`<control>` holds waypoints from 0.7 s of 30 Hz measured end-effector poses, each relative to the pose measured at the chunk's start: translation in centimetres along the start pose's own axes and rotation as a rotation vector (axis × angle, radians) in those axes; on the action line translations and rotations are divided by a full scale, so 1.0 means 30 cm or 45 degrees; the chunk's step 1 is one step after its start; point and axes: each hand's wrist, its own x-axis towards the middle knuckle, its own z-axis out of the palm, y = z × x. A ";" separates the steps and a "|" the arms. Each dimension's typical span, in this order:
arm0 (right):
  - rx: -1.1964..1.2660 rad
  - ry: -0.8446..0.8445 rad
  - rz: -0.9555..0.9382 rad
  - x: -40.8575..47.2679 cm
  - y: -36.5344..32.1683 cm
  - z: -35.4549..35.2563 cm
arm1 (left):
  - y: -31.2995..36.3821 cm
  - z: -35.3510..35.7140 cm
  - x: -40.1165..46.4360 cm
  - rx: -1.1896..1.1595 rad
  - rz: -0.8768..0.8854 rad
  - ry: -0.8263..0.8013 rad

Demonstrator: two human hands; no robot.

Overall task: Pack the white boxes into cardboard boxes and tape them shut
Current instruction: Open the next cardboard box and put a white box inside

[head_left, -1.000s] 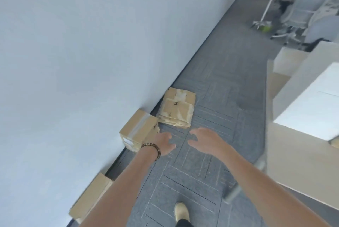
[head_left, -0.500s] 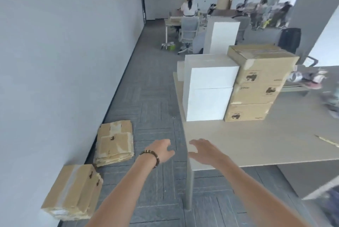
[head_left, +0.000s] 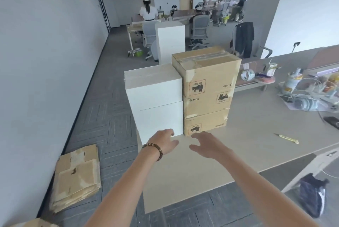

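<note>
Swung from floor up to bench (head_left: 247, 135) since a second ago; both hands now over bench near edge. Flattened cartons (head_left: 77, 177) on floor at left, by wall. Left hand (head_left: 163, 141), fingers loose and empty, just before lower white box (head_left: 161, 118) of two-high stack (head_left: 154, 87). Right hand (head_left: 207, 146), spread, empty, just before taped cardboard boxes (head_left: 207, 91). White stack directly ahead, left hand nearer. Tape roll (head_left: 247, 75) far right.
</note>
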 end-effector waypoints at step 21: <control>0.158 0.273 0.189 0.631 0.733 -0.617 | 0.432 -0.086 0.705 -0.310 -0.171 0.555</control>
